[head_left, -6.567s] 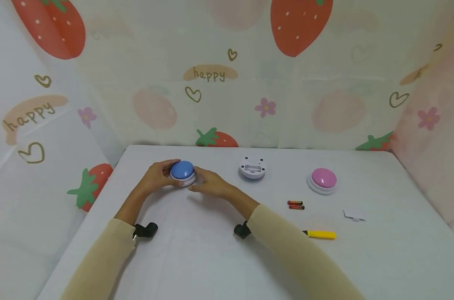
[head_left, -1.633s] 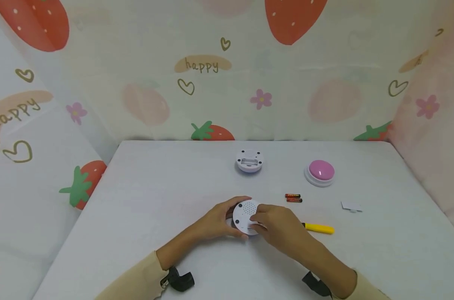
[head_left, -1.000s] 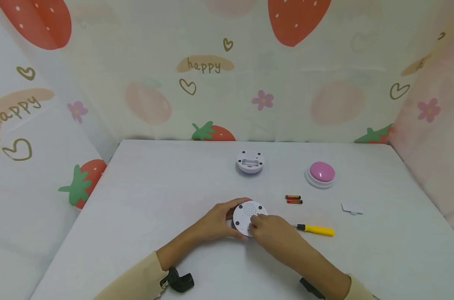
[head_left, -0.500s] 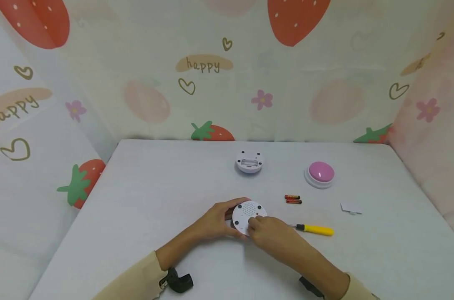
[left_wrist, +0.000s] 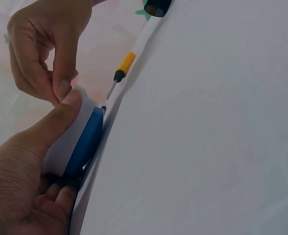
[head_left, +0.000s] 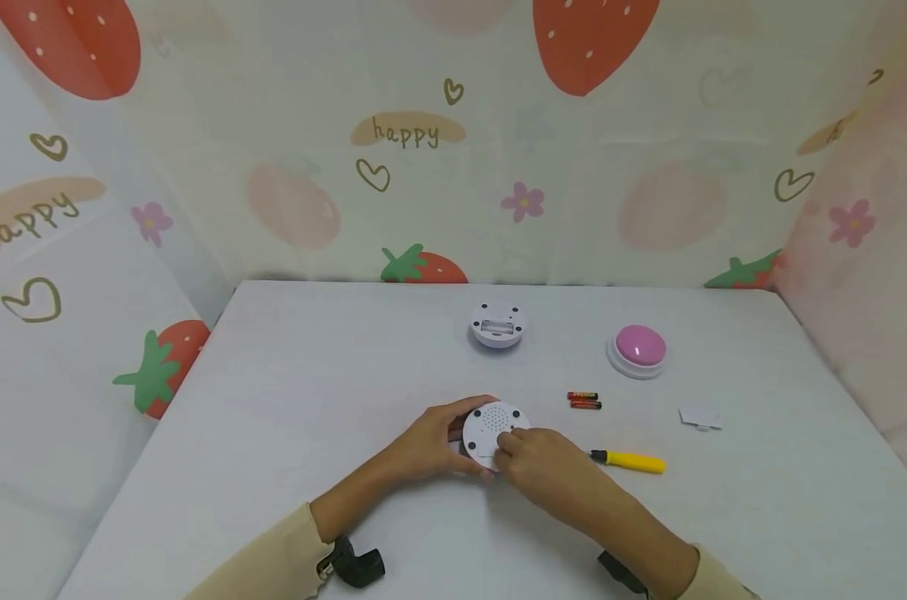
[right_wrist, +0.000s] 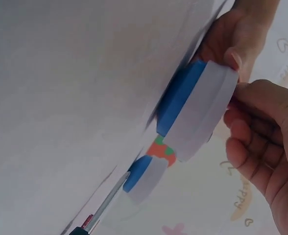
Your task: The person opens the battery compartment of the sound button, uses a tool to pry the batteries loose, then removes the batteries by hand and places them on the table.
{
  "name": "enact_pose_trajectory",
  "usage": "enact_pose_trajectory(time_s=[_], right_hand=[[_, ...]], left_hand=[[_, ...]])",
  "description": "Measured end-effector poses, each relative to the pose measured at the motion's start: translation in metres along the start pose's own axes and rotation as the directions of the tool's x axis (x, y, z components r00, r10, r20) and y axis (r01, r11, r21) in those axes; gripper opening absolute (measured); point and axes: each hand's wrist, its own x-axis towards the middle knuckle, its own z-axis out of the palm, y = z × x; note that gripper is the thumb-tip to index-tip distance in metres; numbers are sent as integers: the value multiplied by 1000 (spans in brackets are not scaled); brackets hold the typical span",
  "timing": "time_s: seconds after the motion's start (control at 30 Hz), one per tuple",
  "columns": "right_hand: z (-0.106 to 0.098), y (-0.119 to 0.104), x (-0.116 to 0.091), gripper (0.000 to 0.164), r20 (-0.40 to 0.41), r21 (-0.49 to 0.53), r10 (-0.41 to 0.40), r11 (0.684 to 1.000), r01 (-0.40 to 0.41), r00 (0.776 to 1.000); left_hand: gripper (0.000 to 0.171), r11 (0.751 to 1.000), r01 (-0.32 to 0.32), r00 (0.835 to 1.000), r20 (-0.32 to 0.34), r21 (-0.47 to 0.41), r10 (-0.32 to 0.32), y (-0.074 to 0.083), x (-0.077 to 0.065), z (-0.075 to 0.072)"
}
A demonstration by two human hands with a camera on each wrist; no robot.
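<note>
A blue-domed buzzer button [head_left: 496, 417] is turned over, its white base with speaker holes and dark feet facing up. My left hand [head_left: 428, 446] grips it round the side, thumb at the near rim. The blue dome shows below the white base in the left wrist view, close over the table. My right hand [head_left: 547, 467] has its fingers curled, with thumb and index fingertip pinching at the underside of the base [right_wrist: 203, 115]. These fingers cover the battery cover area, and I cannot tell what exactly lies between them.
Behind stands another overturned buzzer [head_left: 497, 325] with an open battery slot. To the right are a pink buzzer [head_left: 639, 350], two small batteries [head_left: 584, 401], a loose white battery cover [head_left: 699, 417] and a yellow-handled screwdriver [head_left: 629, 462] close to my right hand.
The blue buzzer stood dome-up at the left; it has been brought to the near middle and turned over. Over the last second my right fingers have stayed at its base, shifting only slightly.
</note>
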Motion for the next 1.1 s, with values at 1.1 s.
enact_pose_trajectory(time_s=[1.1], right_hand=[[2,-18,6,33,117,-39,149,989,-145,982]], left_hand=[[89,1000,12,1000,-29,-4,-12,3,-1,0]])
